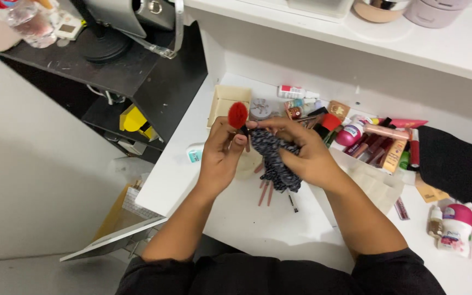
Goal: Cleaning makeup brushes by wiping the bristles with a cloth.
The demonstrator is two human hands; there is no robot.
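Holding one red brush in left hand's grip, right hand clutching one speckled cloth.

The brush has a soft, fluffy red head, and the dark speckled cloth looks limp and matt. The white table is smooth with a dull sheen. The roll-on bottle is glossy, probably plastic.

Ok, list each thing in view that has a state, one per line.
Left hand: shut on the red-tipped brush.
Right hand: gripping the dark patterned cloth.
Red-tipped brush: upright, bristles up.
Dark patterned cloth: bunched, hanging down.
Pink-capped bottle: upright, capped.
White tube: lying flat.
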